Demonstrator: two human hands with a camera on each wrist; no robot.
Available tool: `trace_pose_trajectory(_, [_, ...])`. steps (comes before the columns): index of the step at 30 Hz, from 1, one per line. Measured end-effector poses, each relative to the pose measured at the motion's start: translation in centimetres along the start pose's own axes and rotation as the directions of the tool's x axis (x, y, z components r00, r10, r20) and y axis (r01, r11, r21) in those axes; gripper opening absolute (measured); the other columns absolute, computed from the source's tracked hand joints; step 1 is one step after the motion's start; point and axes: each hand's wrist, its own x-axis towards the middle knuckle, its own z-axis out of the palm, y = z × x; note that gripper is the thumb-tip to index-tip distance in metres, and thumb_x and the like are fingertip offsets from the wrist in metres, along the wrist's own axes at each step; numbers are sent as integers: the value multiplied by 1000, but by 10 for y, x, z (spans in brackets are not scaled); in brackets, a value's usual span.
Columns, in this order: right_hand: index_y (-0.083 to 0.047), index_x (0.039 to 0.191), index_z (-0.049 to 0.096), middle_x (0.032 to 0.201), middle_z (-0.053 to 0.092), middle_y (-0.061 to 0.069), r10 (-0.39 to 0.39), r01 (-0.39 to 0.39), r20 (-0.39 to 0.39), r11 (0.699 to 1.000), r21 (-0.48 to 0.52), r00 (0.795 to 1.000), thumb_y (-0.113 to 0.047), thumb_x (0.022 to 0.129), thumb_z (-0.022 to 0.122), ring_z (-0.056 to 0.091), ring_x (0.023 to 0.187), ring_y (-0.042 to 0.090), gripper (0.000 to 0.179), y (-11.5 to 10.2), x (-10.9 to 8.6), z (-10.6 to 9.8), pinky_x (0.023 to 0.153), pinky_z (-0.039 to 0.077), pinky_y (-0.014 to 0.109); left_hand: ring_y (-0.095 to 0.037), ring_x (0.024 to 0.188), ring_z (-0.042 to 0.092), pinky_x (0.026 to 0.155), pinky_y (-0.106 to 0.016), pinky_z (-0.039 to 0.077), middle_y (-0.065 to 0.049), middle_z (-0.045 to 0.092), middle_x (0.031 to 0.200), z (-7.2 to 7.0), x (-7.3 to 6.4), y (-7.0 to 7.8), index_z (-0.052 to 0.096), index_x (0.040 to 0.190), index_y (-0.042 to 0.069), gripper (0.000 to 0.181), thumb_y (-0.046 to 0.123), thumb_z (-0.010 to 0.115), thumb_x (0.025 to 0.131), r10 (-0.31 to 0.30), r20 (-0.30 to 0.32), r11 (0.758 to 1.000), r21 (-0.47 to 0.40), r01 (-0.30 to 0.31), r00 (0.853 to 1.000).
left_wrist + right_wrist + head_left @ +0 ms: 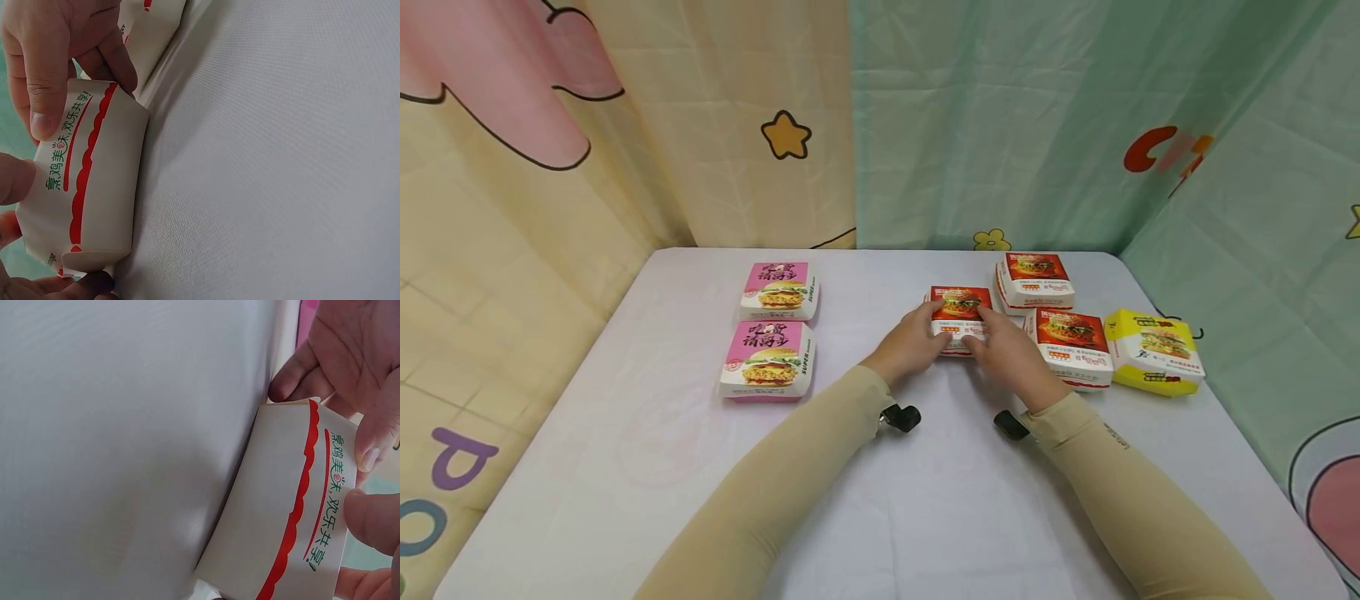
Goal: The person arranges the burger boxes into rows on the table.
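Between my two hands, a red-topped white burger box [961, 305] sits at the middle right of the table. My left hand [910, 340] grips its left side, thumb over the near top edge and fingers round the side. From the right, my right hand [1009, 353] holds the same box. In the left wrist view, the box's white side [103, 181] with a red wavy stripe and green lettering faces me, its lower edge close along the tablecloth. The right wrist view shows both thumbs at the upper edge of that box [275, 494].
Two more red-topped boxes, one farther back [1036, 279] and one nearer [1070, 346], stand to the right. Beside them is a yellow-and-white box [1156, 350]. Two pink-topped boxes, a back one [781, 290] and a front one [767, 360], stand left. Curtains [737, 125] surround the white table [647, 467].
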Motion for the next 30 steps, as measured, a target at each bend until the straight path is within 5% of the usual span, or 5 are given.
trace_pose_trajectory(9, [-3,164,30,162,44,27,8,-8,-8,999,45,1000,-36,106,62,49,144,46,74,-6,4,2,118,42,61,-24,155,40,126,-44,35,-8,41,168,-3,-4,-2,36,164,16,66,30,60,104,-4,-45,999,-41,2,999])
trace_pose_trajectory(30, [-8,166,31,165,43,21,-30,33,-28,993,117,999,-32,105,64,43,152,38,73,-30,16,7,122,39,56,-25,157,36,128,-43,33,-11,37,169,-15,-9,-10,35,164,16,68,21,56,99,-48,-190,989,-146,20,981])
